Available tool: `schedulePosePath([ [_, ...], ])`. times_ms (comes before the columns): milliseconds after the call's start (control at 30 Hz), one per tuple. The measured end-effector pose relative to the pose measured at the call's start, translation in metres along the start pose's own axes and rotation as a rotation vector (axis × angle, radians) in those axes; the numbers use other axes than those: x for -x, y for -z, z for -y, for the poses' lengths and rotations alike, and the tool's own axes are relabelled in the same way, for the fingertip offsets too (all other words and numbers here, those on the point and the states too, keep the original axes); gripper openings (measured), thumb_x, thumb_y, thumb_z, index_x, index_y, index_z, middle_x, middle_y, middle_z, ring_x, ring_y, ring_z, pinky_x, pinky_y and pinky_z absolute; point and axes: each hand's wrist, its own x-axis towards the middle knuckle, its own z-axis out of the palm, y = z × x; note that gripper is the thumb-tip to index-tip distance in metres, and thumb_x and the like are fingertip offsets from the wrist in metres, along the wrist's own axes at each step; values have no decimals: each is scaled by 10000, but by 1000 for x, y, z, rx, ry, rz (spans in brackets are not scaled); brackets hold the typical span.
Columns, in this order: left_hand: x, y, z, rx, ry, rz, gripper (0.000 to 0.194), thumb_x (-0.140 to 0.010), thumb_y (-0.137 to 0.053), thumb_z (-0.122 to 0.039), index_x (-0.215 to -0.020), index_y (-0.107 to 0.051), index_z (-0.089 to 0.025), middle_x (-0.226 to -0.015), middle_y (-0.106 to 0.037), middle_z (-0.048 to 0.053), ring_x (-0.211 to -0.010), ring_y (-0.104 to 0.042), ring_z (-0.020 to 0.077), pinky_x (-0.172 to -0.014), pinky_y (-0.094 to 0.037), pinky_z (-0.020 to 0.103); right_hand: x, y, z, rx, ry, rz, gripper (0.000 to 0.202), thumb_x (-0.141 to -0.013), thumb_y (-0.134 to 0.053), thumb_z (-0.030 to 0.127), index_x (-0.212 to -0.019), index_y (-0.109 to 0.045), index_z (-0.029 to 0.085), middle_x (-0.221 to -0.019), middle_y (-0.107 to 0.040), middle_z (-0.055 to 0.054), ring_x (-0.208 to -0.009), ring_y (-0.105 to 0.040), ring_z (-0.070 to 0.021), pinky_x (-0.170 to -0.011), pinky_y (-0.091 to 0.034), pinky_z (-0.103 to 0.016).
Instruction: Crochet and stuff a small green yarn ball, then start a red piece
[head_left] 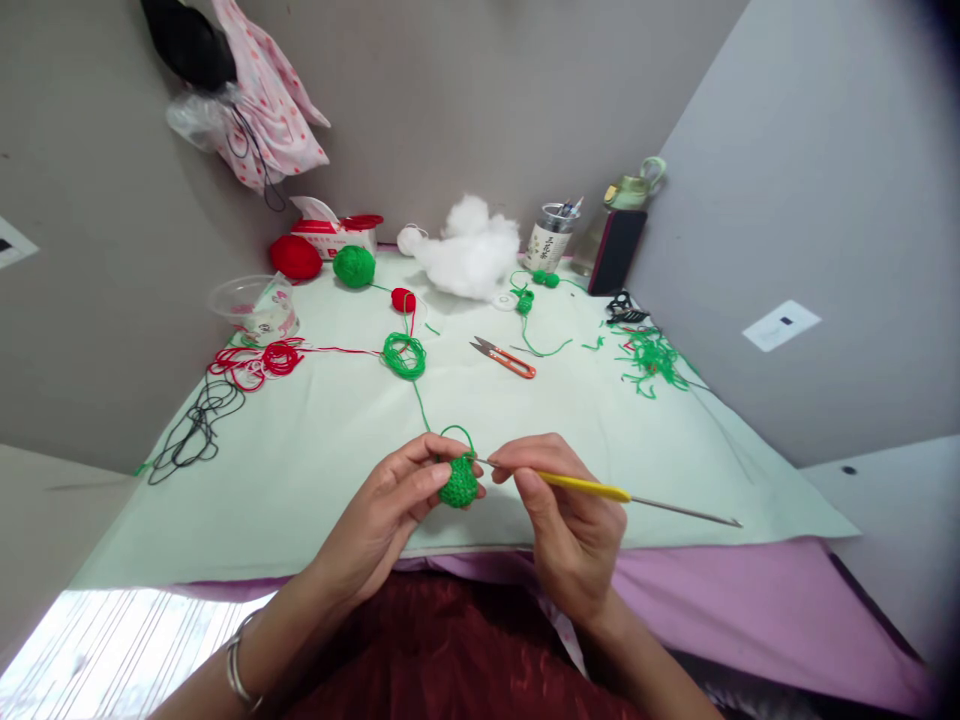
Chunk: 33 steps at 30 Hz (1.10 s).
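Observation:
Near the table's front edge, my left hand [397, 505] pinches a small green crocheted piece [458, 484] between thumb and fingers. A loop of green yarn rises above the piece, and a strand runs back to a green yarn coil [404, 356]. My right hand [574, 520] is closed around the yellow handle of a crochet hook [585, 487]. The hook's thin left tip meets the upper right edge of the green piece; its other metal end points right. Orange-handled thread snips [504, 358] lie beyond the hands.
White stuffing [472, 250] sits at the back, beside a pen can [551, 240] and a phone [618, 252]. Red [296, 258] and green [354, 266] yarn balls stand back left, near a plastic tub [259, 310]. Green scraps [651, 360] lie right; black cord [196, 425] lies left.

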Motion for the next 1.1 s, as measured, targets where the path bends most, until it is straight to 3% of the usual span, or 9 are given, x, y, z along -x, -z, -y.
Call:
schedulePosePath([
  [200,1,-2,1,-45,6,-6,224,-877,-771,-317,-1080,-775,-225,-986,-741,37,-972,-663,200,-943,-455,322,-2,-5,-2,-114,-56,-23,199,-991,-585,130,-1008,-755,231,-895,-742,-40,-798,-681,-170,-682,-558,-315],
  [300,0,-1,1,-70,19,-18,509,-835,-815,-315,-1327,-699,-252,-1074,-710,51,-1106,-620,232,-1004,-421,346,-2,-8,-4,-163,-106,-43,194,-997,-581,154,-981,-759,229,-886,-744,-40,-779,-681,-167,-674,-558,-306],
  [400,-1,0,2,-86,-15,-17,758,-817,-832,-281,-1513,-532,-290,-1040,-672,29,-1045,-619,208,-980,-428,344,-2,-8,-5,-180,-125,-29,187,-997,-587,160,-972,-760,230,-880,-738,-36,-783,-679,-165,-686,-556,-304],
  [500,-2,1,4,-132,-74,-23,854,-838,-815,-246,-1587,-411,-325,-980,-644,-1,-938,-609,165,-890,-453,301,1,-8,-6,-105,-73,-3,203,-985,-589,128,-1006,-759,237,-889,-732,-38,-811,-683,-172,-700,-564,-309],
  [600,-2,-1,6,-162,-111,-40,909,-847,-815,-219,-1614,-341,-338,-969,-655,-16,-935,-612,145,-900,-460,272,8,-11,-10,166,112,1,300,-943,-622,71,-1125,-765,261,-970,-740,-64,-873,-695,-187,-736,-584,-325],
  [733,0,-5,6,-46,-52,-65,818,-871,-803,-251,-1585,-406,-289,-974,-687,-8,-943,-633,134,-919,-468,250,17,-16,-17,339,270,-56,430,-924,-655,77,-1258,-738,334,-1075,-740,-80,-954,-701,-217,-754,-598,-361],
  [867,1,-3,-2,121,58,-38,626,-899,-765,-279,-1486,-559,-210,-1022,-719,41,-921,-667,146,-934,-485,273,7,-8,-15,28,17,-109,246,-974,-609,146,-1078,-783,285,-918,-733,-54,-818,-678,-195,-700,-567,-350],
  [967,0,0,-5,138,44,-15,539,-887,-768,-277,-1403,-644,-177,-979,-702,37,-887,-664,143,-913,-488,266,-4,0,-10,-222,-166,-148,190,-993,-598,208,-950,-779,246,-820,-708,-33,-694,-629,-167,-645,-532,-328],
  [1100,-1,-3,1,-21,-90,-58,621,-864,-798,-236,-1453,-601,-267,-1005,-684,2,-987,-626,140,-962,-452,248,-1,-6,-8,-238,-166,-62,216,-999,-587,177,-998,-784,266,-863,-705,-32,-711,-642,-155,-644,-537,-310],
])
